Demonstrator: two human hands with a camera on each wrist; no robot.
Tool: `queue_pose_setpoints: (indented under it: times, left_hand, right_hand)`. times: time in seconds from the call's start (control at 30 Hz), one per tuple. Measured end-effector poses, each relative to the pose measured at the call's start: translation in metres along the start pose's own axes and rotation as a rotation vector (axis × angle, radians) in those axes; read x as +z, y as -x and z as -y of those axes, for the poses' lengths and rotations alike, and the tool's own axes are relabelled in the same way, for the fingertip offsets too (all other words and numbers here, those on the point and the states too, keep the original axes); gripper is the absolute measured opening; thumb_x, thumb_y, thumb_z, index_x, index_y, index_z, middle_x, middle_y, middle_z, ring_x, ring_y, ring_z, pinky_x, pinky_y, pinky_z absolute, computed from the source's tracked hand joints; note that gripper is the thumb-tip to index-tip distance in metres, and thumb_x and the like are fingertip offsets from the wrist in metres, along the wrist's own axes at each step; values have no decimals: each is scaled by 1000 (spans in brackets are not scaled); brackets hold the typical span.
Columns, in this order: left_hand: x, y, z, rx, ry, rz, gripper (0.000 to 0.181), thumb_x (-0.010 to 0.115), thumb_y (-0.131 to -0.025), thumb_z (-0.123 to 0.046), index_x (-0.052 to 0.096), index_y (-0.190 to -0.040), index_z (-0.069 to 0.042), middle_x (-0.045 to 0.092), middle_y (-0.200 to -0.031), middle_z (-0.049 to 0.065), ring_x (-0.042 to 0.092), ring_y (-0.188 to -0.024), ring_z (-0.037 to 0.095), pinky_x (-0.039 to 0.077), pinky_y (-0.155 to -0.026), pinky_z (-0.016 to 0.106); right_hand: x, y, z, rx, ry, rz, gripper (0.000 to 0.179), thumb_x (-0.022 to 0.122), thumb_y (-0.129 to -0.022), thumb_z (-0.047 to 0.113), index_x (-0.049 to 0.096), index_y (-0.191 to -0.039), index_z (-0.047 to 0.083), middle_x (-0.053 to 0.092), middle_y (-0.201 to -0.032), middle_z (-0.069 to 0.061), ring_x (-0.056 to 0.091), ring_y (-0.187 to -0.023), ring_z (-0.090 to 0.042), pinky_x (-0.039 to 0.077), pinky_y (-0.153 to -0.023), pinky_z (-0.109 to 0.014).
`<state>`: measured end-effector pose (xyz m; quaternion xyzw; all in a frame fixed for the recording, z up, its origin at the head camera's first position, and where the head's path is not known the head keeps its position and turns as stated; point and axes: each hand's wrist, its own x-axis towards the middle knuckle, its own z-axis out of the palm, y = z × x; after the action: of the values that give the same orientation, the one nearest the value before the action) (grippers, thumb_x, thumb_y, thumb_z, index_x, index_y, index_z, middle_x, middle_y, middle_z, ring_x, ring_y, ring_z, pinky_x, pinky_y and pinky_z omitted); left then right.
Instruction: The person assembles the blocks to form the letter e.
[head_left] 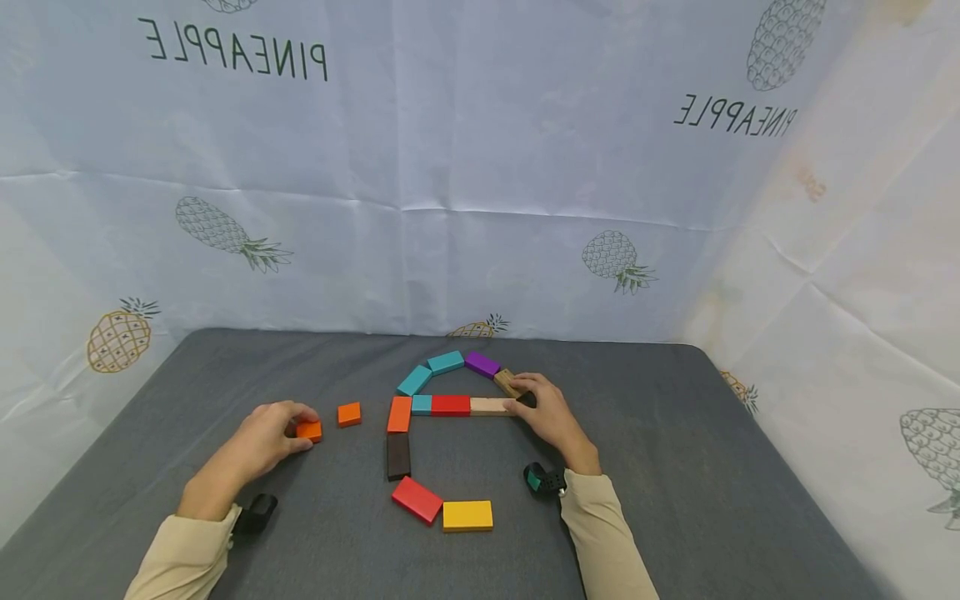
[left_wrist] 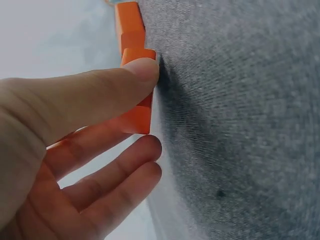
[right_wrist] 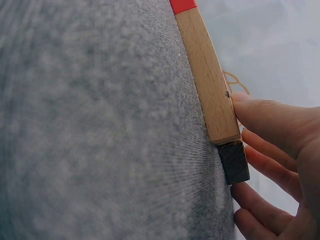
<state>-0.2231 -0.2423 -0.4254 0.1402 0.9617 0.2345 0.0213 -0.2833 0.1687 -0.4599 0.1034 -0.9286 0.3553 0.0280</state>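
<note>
My left hand (head_left: 260,442) pinches a small orange block (head_left: 309,431) between thumb and fingers, low over the table. In the left wrist view the thumb lies across the orange block (left_wrist: 137,120), with the other fingers loosely curved below. My right hand (head_left: 555,417) bends over the right end of a block outline. Its thumb touches the light wooden block (right_wrist: 207,75), and its index fingertip reaches the tan wooden block (head_left: 506,383). A black block (right_wrist: 234,162) sits at the light block's end, beside the fingers; I cannot tell whether they grip it.
A second orange block (head_left: 349,414) lies right of my left hand. Teal blocks (head_left: 446,362), a purple block (head_left: 482,364), a red block (head_left: 451,406), an orange-red block (head_left: 400,414), a dark brown block (head_left: 399,457), another red block (head_left: 417,500) and a yellow block (head_left: 467,516) continue the outline.
</note>
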Motion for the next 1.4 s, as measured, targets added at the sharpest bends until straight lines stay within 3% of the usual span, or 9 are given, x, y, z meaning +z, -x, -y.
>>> queue_pose_setpoints:
  times: [0.33,0.57,0.9,1.17,1.4]
  left_hand:
    - [-3,0,-18,84,-2,-85,32,80,-80,-9,72,-110,2,71,-106,18,67,-93,34,55,-79,51]
    - [3,-1,-39,136,48,-93,34,80,-80,-10,72,-111,1,71,-105,13,69,-93,30,57,-80,47]
    - [25,-4,-72,233,68,-95,29,81,-80,-11,74,-108,-7,71,-98,0,70,-90,20,58,-78,37]
    - [48,-5,-98,302,71,-94,30,81,-81,-14,74,-110,-9,72,-102,0,67,-91,16,58,-80,34]
    - [63,-5,-120,365,108,-68,30,80,-83,-15,73,-112,-8,72,-104,-1,65,-92,12,58,-82,32]
  right_hand:
    - [0,0,-1,-4,7,-3,43,72,-92,24,65,-130,5,55,-141,-13,48,-134,-37,37,-111,-58]
    - [0,1,-1,-19,8,1,43,72,-92,23,65,-130,4,55,-141,-14,49,-134,-37,38,-110,-57]
    - [-2,0,-4,-32,13,24,45,70,-93,25,63,-132,5,54,-142,-13,48,-134,-37,38,-110,-58]
    - [-6,0,-5,-75,19,56,43,68,-95,20,61,-134,2,53,-143,-16,49,-134,-38,38,-110,-58]
    - [-6,-1,-1,-65,37,64,43,68,-95,20,62,-133,1,53,-143,-17,49,-133,-38,39,-109,-58]
